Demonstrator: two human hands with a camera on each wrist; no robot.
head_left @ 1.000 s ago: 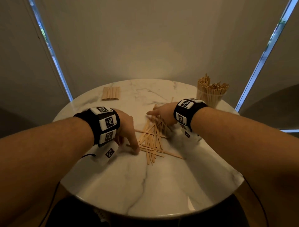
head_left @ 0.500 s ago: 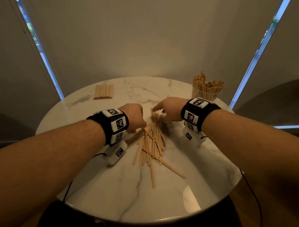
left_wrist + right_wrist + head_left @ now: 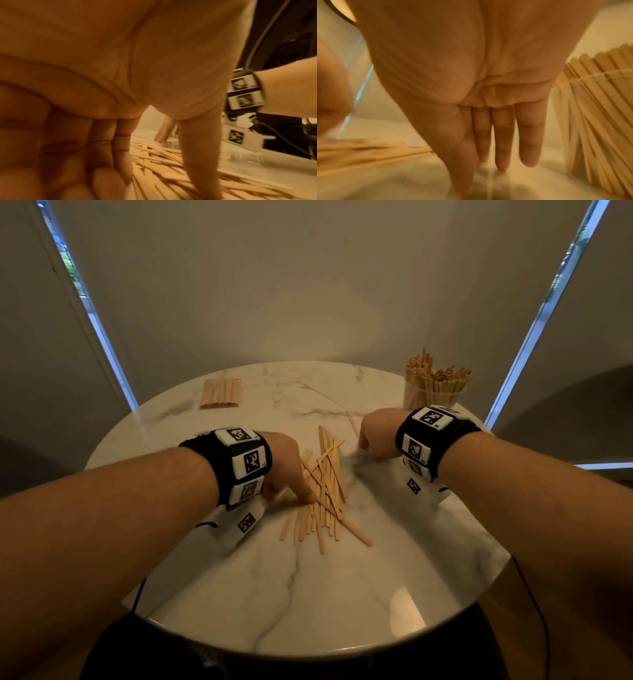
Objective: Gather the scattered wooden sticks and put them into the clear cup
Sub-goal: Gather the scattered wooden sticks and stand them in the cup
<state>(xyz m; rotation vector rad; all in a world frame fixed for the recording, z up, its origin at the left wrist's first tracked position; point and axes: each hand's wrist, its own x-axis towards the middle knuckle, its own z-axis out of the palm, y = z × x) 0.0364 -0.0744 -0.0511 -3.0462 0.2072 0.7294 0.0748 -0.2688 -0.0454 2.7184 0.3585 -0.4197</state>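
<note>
Head view: pale flat wooden sticks lie in a loose crossed pile mid-table on the round white marble table, w/ one stray nearer the far edge. Left hand has fingers bent down, tips pressing the pile's left side. Right hand is just right of the pile; fingers hidden here. Clear plastic cup, already packed w/ sticks, stands at the far right edge; a neat stick row lies far left.

Left wrist: left hand is relaxed, grasping nothing.

Right wrist: right fingers are straight, released, tips on marble; cup close beside.

Risk: squeezing crossed sticks may flick some off; a crammed cup may tip or reject more.
</note>
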